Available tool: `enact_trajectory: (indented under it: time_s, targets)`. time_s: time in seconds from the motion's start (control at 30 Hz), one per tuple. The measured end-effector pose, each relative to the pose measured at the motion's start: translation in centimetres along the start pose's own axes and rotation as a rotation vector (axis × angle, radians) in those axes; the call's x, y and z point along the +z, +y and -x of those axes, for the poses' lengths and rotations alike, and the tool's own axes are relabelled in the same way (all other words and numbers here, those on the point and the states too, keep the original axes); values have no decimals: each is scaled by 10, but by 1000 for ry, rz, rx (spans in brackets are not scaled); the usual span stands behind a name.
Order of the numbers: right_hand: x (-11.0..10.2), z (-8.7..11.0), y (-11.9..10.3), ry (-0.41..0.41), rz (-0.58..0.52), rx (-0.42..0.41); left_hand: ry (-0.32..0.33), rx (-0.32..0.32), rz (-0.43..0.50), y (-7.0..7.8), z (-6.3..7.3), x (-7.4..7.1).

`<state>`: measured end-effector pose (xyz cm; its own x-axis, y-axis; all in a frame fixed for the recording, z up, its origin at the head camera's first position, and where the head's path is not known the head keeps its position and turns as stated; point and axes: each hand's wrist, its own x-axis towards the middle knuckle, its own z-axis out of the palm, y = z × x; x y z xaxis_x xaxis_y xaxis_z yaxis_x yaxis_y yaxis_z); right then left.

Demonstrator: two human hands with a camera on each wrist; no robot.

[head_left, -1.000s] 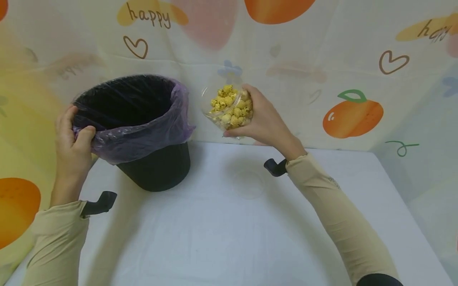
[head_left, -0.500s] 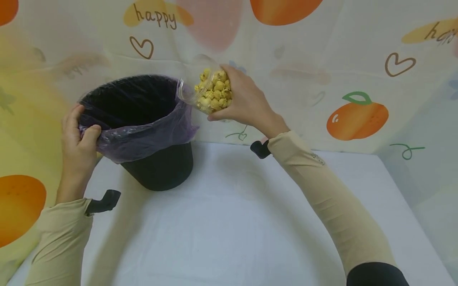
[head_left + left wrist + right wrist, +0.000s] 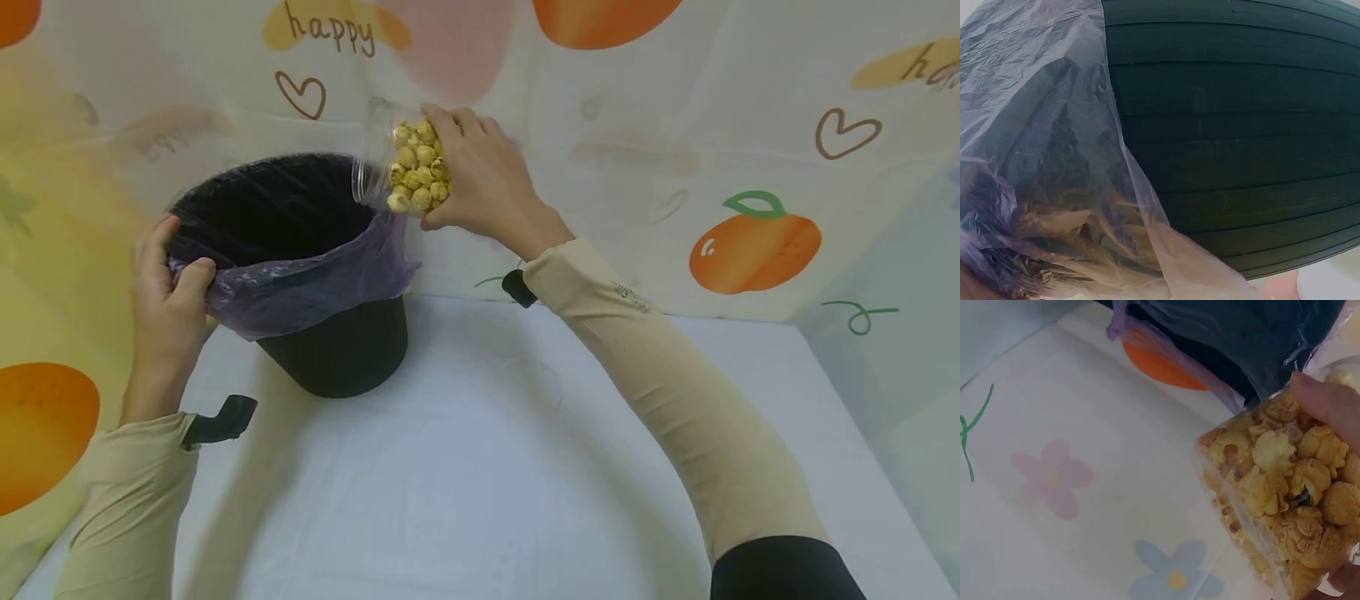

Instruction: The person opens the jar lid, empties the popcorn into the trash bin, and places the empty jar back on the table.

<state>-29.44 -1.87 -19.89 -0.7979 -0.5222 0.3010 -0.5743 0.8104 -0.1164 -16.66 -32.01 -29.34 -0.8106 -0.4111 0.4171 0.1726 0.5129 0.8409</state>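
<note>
A black trash can with a purple plastic liner folded over its rim stands tilted toward the left on the table. My left hand grips its rim at the left, thumb over the liner outside and fingers at the far side. Up at the can's right rim, my right hand holds a clear plastic jar of yellow popcorn, tipped on its side with its mouth facing left over the opening. In the right wrist view the popcorn is packed toward the jar's bottom.
A white cloth covers the table. Right behind it hangs a printed backdrop with oranges, hearts and lettering. Each wrist carries a small black camera mount, such as the one at the left wrist.
My right hand has carried the jar left and up to the can's rim and tipped it further onto its side. The left hand keeps its grip on the rim.
</note>
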Motion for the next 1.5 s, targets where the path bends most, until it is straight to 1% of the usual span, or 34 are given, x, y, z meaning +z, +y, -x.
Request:
enact_trajectory:
  time_s: [0.13,0.37,0.43,0.6,0.73,1.0,1.23,1.37,1.5]
  targets:
    - [-2,-6,-6,-14,82,-20,5,2,7,0,0,1]
    - [-5,-12,-14,39,200,-94,20,9,1,-1,-1,2]
    - [-6,-13,-17,41,224,-105,23,12,-5,-1,-1,2]
    - [-6,-15,-27,37,256,-119,26,9,-22,-3,1,2]
    - [-6,-17,-34,50,285,-139,26,6,-20,-4,1,1]
    - [-5,-21,-43,64,380,-172,27,34,-8,-4,0,2]
    - [-2,-22,-46,131,447,-256,36,44,-10,-2,1,3]
    - [0,-23,-48,173,447,-312,36,49,-5,-2,1,5]
    - [2,-23,-50,180,452,-334,37,46,-6,-1,1,6]
